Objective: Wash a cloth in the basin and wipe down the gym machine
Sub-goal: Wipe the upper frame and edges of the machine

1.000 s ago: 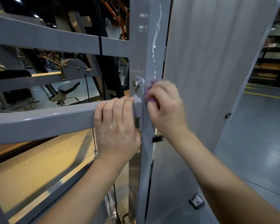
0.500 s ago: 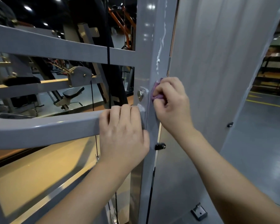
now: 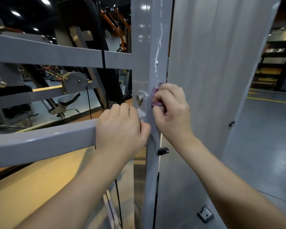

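Cloth, purple and bunched, is gripped in my right hand and pressed against the grey upright post of the gym machine, just right of a bolt. White streak, possibly foam, runs down the post above the cloth. My left hand curls over the horizontal bar where it meets the post.

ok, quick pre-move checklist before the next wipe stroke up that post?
1. Cloth gripped in right hand: ok.
2. Cloth against the grey upright post: ok.
3. Left hand bracing on the horizontal bar: ok.
4. White foam streak above the cloth, not yet wiped: not ok.
5. Path up the streak free of obstacles: ok.
6. Cloth wet enough: cannot tell.
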`<state>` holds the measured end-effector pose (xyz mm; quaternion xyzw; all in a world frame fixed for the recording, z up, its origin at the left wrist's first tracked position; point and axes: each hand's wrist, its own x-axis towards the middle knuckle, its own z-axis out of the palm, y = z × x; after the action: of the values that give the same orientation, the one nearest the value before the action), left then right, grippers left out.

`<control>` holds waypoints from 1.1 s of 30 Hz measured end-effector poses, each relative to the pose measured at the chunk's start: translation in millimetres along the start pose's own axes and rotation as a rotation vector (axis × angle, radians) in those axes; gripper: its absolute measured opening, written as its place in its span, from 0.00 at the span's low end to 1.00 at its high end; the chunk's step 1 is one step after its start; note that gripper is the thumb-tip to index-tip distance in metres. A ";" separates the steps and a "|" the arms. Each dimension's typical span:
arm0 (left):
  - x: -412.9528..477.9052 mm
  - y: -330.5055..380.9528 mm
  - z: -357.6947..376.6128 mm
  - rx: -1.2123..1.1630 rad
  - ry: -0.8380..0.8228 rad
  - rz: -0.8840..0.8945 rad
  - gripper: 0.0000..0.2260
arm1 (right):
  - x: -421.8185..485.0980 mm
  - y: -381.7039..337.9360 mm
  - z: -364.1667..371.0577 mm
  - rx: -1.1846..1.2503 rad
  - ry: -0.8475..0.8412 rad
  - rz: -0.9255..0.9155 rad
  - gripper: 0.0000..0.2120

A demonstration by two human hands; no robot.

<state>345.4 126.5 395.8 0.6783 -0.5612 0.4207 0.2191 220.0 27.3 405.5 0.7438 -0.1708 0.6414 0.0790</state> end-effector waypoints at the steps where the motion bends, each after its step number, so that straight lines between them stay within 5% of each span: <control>1: -0.5 0.3 0.7 -0.007 0.006 -0.007 0.14 | -18.9 1.3 -0.9 -0.009 -0.039 -0.009 0.09; 5: 0.5 0.8 1.8 0.001 -0.001 -0.023 0.16 | -27.1 4.0 -6.8 -0.018 -0.181 -0.087 0.06; 11: 0.9 4.2 -3.7 -0.004 -0.093 -0.061 0.18 | 46.7 -0.3 -5.7 -0.008 -0.019 -0.063 0.07; 18: 4.1 9.4 -8.1 0.001 -0.124 -0.110 0.19 | 12.3 0.9 -14.9 -0.023 -0.185 -0.106 0.07; 22: 3.4 8.7 -7.8 -0.007 -0.136 -0.115 0.19 | 59.6 -2.9 -13.5 -0.007 -0.085 -0.048 0.08; 33: 3.7 6.4 -10.0 -0.016 -0.122 -0.087 0.18 | 10.3 -6.9 -21.7 0.033 -0.068 0.025 0.10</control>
<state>336.2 130.3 403.1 0.7246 -0.5469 0.3641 0.2080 203.6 39.4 419.9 0.7643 -0.1720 0.6193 0.0529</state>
